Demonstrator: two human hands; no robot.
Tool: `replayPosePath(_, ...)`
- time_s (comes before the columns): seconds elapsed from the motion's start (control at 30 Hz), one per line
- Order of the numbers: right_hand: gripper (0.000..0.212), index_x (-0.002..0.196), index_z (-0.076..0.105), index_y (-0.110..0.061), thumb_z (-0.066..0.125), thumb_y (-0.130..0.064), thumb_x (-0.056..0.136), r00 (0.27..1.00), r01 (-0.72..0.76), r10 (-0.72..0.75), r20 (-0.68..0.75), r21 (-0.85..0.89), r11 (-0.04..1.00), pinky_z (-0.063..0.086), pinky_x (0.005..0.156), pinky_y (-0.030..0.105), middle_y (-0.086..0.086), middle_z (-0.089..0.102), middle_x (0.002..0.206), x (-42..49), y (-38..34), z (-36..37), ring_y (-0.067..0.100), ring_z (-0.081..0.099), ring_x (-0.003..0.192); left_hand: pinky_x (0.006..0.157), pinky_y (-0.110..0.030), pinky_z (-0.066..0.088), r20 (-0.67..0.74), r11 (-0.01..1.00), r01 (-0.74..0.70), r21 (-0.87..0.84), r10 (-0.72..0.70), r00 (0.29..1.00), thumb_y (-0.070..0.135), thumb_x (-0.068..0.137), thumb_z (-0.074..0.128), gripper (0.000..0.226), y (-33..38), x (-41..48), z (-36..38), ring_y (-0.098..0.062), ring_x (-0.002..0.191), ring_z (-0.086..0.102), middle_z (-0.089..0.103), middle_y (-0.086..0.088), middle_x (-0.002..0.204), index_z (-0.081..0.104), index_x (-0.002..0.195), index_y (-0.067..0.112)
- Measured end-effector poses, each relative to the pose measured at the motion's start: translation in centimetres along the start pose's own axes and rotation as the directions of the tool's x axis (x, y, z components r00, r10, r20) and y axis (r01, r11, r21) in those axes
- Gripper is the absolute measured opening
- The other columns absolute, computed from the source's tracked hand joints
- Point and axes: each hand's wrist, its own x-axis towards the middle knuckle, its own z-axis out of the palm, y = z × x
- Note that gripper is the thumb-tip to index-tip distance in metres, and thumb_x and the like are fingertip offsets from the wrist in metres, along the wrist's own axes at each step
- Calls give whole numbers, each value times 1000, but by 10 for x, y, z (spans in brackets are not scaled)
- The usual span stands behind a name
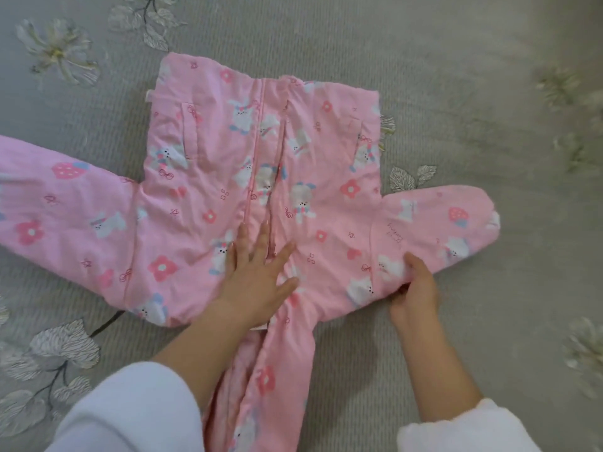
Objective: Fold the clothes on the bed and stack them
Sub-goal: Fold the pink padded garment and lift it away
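Grey quilted bedspread (440, 60) printed with pale flowers, a pink jacket (202, 177) spread flat across it.
The left hand (257, 275) presses flat, fingers straight, beside the zip; the right hand (416, 288) pinches the near edge of one sleeve (456, 223).

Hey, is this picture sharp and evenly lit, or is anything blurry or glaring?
Head view: soft, even light, no glare, faint shadows by the left hand and right hand; pink jacket fairly sharp mid-frame; bedspread at the right edge and white sleeves at the bottom smeared.
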Motion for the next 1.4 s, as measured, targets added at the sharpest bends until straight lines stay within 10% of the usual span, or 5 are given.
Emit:
replayPosePath(0.2,53,134,53,-15,56,-32,84,619,771,-680,392,-468,432,33,107,32,10,50,137,-31,-8,56,21,46,125,113,-50,-13,-58,1000,-28,3,28,998,60,91,37,67,-5,2,12,-29,130,-43,-43,3,148,5,148,46)
replayPosePath(0.5,50,150,23,-35,29,-40,101,482,790,-57,874,-462,-404,-9,116,41,-1,4,162,-29,36,104,19,-7,148,117,-35,-4,-90,990,-137,-28,134,987,42,90,47,63,-29,-12,0,-23,146,-15,-4,7,161,21,148,42)
replayPosePath(1.13,60,153,7,-35,31,-33,98,476,753,-251,843,-538,-379,-5,118,47,6,0,162,-42,74,104,27,-6,148,113,-22,4,-600,851,-20,-524,-353,718,20,82,51,56,-81,-44,-29,-25,142,18,29,-8,152,47,138,17)
replayPosePath(1.3,68,149,-8,-45,24,-63,92,444,817,-25,896,-416,-400,-15,115,47,-1,-22,159,-66,103,105,25,-23,145,92,-41,46,-199,209,13,-978,-948,246,28,70,59,51,-172,-62,-48,-28,106,56,60,-17,114,52,115,4)
replayPosePath(1.4,74,148,-10,-45,30,-68,90,506,759,-4,863,-447,-473,-20,113,49,1,-31,156,-63,115,108,27,-32,141,84,-35,52,88,-172,-185,-968,-917,390,26,82,68,33,-205,-53,-64,-20,99,65,67,-6,112,58,109,10)
